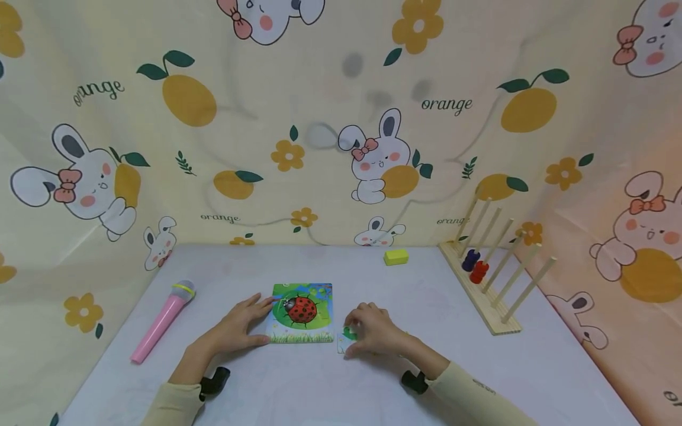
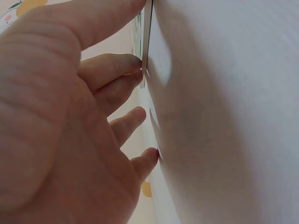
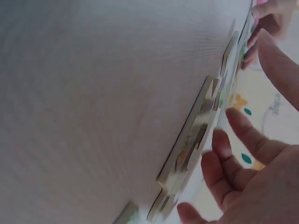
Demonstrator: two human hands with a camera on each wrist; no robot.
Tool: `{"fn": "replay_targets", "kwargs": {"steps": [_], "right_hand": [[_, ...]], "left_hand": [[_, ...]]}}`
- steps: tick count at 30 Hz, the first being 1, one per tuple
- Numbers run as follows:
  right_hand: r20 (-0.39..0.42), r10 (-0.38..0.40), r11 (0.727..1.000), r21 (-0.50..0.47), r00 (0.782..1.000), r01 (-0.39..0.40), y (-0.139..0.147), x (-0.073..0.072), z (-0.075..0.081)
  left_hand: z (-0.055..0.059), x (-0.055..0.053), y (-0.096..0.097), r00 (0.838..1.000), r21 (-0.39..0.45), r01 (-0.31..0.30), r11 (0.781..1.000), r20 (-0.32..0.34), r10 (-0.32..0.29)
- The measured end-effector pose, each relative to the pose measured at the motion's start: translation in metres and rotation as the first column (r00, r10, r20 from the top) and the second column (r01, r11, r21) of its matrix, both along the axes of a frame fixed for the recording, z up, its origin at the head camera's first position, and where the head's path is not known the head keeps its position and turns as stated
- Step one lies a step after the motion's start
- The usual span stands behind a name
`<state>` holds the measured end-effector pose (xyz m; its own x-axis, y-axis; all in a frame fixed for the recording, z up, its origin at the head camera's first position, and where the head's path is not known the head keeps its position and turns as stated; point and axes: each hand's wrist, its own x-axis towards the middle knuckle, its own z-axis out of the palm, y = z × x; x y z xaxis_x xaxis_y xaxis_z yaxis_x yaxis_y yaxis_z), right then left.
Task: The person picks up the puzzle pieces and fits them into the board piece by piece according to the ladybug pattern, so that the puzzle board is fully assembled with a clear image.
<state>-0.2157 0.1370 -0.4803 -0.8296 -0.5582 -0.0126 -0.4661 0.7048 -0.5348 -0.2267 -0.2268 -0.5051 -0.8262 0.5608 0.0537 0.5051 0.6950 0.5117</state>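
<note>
A square ladybug picture board (image 1: 301, 331) lies flat on the table, its edge (image 2: 145, 42) showing thin in the left wrist view. My left hand (image 1: 241, 325) rests at its left side, thumb by the lower corner and fingertips along the edge. To the board's right, my right hand (image 1: 375, 331) hovers low over several flat puzzle pieces (image 1: 346, 341), hiding most of them. In the right wrist view those notched wooden pieces (image 3: 187, 135) lie on the table, while the thumb and fingers (image 3: 247, 135) stand spread apart with nothing between them.
A pink toy microphone (image 1: 165, 322) lies at the left of the table (image 1: 277, 390). Towards the back is a yellow block (image 1: 396, 257). A wooden peg rack (image 1: 503, 325) with blue and red beads stands at the right. Patterned cloth (image 1: 319, 195) hangs behind.
</note>
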Motion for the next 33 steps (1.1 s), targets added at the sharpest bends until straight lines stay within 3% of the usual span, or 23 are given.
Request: {"fn": "replay_targets", "kwargs": {"steps": [33], "right_hand": [[-0.025, -0.034, 0.999, -0.033, 0.999, 0.033, -0.0046, 0.0081, -0.004]], "left_hand": [[0.0019, 0.0012, 0.0018, 1.0, -0.014, -0.003, 1.0, -0.008, 0.003]]}}
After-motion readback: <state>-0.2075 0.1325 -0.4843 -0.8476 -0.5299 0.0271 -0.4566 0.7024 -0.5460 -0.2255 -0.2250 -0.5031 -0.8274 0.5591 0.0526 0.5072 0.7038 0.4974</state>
